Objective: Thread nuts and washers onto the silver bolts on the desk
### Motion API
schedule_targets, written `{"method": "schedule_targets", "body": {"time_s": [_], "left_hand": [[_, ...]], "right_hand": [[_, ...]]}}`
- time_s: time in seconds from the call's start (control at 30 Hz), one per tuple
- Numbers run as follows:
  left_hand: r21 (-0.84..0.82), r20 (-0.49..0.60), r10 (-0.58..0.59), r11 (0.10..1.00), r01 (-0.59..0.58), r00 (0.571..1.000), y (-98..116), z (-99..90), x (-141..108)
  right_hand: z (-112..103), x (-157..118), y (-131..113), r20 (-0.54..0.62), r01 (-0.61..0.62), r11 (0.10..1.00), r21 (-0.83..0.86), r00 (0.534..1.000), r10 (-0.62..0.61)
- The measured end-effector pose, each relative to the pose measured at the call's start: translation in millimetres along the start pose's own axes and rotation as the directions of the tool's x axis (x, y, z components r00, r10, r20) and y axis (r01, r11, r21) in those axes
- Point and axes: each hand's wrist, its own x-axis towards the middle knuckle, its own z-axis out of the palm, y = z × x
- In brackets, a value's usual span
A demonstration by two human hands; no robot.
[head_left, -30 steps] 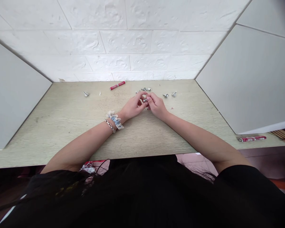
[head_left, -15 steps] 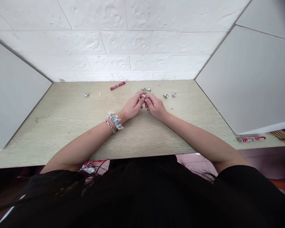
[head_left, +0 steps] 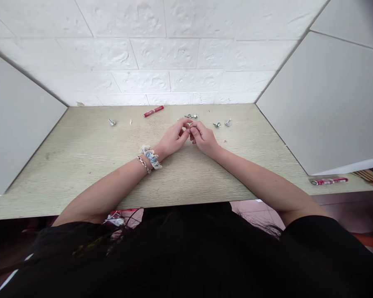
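My left hand [head_left: 173, 137] and my right hand [head_left: 204, 139] meet over the middle of the table, fingertips pinched together. Whatever sits between the fingertips is too small and covered to make out. Just behind the fingers lie metal screws with wide washer-like heads [head_left: 191, 116]. To the right of my right hand is another such screw [head_left: 216, 124], and a further screw [head_left: 228, 122] stands on its head beside it. Well to the left, one more screw [head_left: 112, 122] rests head down.
A red tube-shaped item [head_left: 153, 111] lies near the white brick-patterned wall [head_left: 183, 54]. Another red tube [head_left: 329, 181] is by the right edge, near thin wooden sticks [head_left: 371, 176]. Grey panels [head_left: 21, 124] flank the wooden table [head_left: 81, 165]. A small white scrap [head_left: 130, 122] lies left.
My fingers have shifted slightly at the pinch, the left thumb now reaching a little straighter towards the right fingertips. Screws and tubes stay where they were.
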Motion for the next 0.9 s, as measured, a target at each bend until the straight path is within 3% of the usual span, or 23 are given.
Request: {"method": "schedule_targets", "body": {"time_s": [0.53,0.9], "left_hand": [[0.064,0.041,-0.018,0.998,0.015,0.999,6,-0.8,-1],[0.17,-0.071,0.061,0.984,-0.048,0.996,-5,1.7,1]], "right_hand": [[-1,1,-2,-0.021,-0.048,0.998,0.051,0.999,0.05],[0,1,-2,-0.062,-0.021,0.999,0.024,0.998,0.023]]}}
